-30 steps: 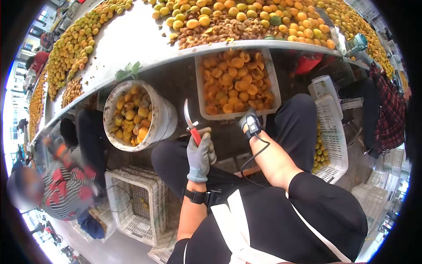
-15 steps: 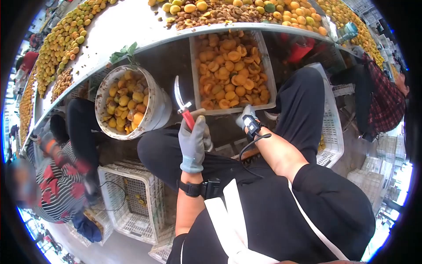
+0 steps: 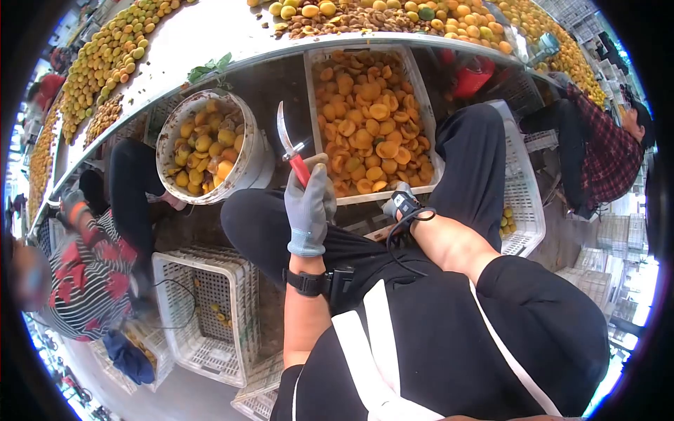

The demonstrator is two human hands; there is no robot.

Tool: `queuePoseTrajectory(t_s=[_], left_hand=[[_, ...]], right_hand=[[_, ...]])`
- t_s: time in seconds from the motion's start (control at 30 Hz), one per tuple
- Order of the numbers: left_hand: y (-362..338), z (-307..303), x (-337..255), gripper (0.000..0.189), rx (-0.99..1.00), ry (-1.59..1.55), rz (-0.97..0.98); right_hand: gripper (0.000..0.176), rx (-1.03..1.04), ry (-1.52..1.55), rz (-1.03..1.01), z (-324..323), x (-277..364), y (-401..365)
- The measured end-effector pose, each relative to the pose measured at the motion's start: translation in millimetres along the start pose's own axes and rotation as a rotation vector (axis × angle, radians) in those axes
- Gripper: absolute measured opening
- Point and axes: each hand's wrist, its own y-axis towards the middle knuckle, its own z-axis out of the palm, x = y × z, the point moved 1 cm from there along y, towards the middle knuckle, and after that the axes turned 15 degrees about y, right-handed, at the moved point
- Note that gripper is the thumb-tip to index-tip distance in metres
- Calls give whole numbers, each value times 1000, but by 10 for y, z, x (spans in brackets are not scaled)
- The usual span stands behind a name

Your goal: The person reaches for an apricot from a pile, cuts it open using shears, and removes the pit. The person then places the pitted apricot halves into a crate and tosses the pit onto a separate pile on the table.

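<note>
My gloved left hand (image 3: 309, 200) is closed round the red handle of a small curved knife (image 3: 286, 137), its blade pointing up. My gloved right hand (image 3: 399, 199) is at the near rim of a white crate (image 3: 382, 193) full of halved orange fruit (image 3: 372, 119); its fingers are partly hidden and appear hooked on that rim. The left hand is just off the crate's near left corner. To the left of the knife stands a white bucket (image 3: 258, 158) holding whole and soft fruit (image 3: 207, 147).
A long table (image 3: 203, 35) with fruit and pits curves across the top. A white crate (image 3: 242, 281) lies at lower left, another (image 3: 526, 203) beside my right knee. People sit at the left (image 3: 91, 281) and right (image 3: 607, 154). A red object (image 3: 474, 76) is under the table.
The crate of halved fruit has come nearer to my body, and my right hand has moved back with it. My left hand still holds the knife, almost unmoved. The view has shifted slightly.
</note>
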Motion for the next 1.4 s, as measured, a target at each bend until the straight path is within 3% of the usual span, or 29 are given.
queuePoseTrajectory(t_s=[0.07,0.2,0.27,0.3,0.4,0.43,0.47,0.5,0.57,0.63,0.67,0.73,0.77,0.83,1.0,1.07,1.13,1.2,1.27,1.33,1.37,1.4], left_hand=[[25,33,12,29,-45,-26,-23],[103,133,37,29,-53,-19,-23],[143,161,18,29,-62,12,-17],[158,172,17,29,-58,15,-21],[244,222,-13,29,-75,37,-3],[262,252,-15,29,-78,44,-17],[284,279,-2,29,-80,50,-32],[319,307,18,29,-78,48,-67],[352,395,42,28,-69,75,-91],[400,453,65,26,-30,73,-100],[413,467,74,26,-39,75,-102],[444,499,95,27,-56,120,-165],[465,522,83,27,-62,129,-158],[504,540,117,27,-74,145,-157],[558,611,125,26,-74,182,-261],[575,606,78,27,-56,168,-298],[599,611,66,28,-35,156,-312],[608,628,50,28,-35,156,-308],[588,629,55,29,-31,163,-301],[567,616,79,31,-2,152,-285],[549,607,93,31,4,152,-281],[537,598,108,31,11,146,-261]], right_hand=[[37,189,-378,-430,546,-543,77],[36,-1139,-54,-988,1339,-651,1093],[38,-1812,161,-1204,1711,-537,1965],[32,-1785,75,-1014,1759,-524,1908],[27,-1601,-86,-852,1888,-522,1766],[22,-1778,-339,-1014,2028,-475,1878],[22,-1701,-685,-872,2028,-219,1716],[25,-1653,-878,-1030,2297,-120,1931],[54,-1867,-1378,-981,2234,461,1799],[58,-2143,-1788,-904,2324,850,1964],[58,-2136,-1787,-897,2415,1035,2051],[61,-2291,-1723,-333,2581,1346,2201],[61,-2285,-1720,-328,2597,1450,2255],[63,-2262,-1785,-486,2600,1633,2328],[73,-2122,-1904,-590,2457,2605,2256],[76,-2093,-1877,-640,2409,2676,2263],[78,-1714,-2058,-1153,2447,2575,2291],[75,-1717,-2117,-1165,2361,2397,2224],[57,-1691,-2410,-910,2284,2063,2126],[44,-1716,-2148,-635,2385,1675,2116],[44,-1721,-2151,-641,2484,1459,2145],[41,-1725,-2103,-360,2575,1256,2182]])
